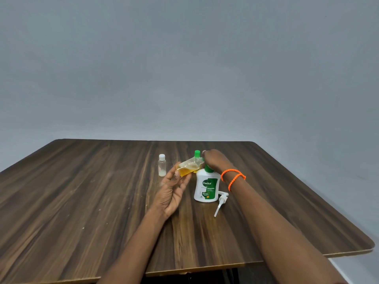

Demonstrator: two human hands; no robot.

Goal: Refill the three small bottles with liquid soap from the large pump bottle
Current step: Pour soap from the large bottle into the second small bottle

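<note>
Soap, amber and pooled low, sits in the small clear plastic bottle we hold tipped nearly flat above the table, just left of the large white pump bottle with the green label. Its long axis runs left-near to right-far: base toward our left hand, neck rising slightly toward the right. We judge the tilt keeps the soap away from the mouth while we work at the neck. Our left hand grips the base in its fingertips; our right hand, with orange bands at the wrist, curls over the neck end, though what it pinches is hidden. A green cap shows just behind. The white pump head lies on the dark wooden table, freeing the large bottle's mouth. Left stands a small white-capped bottle, upright.
</note>
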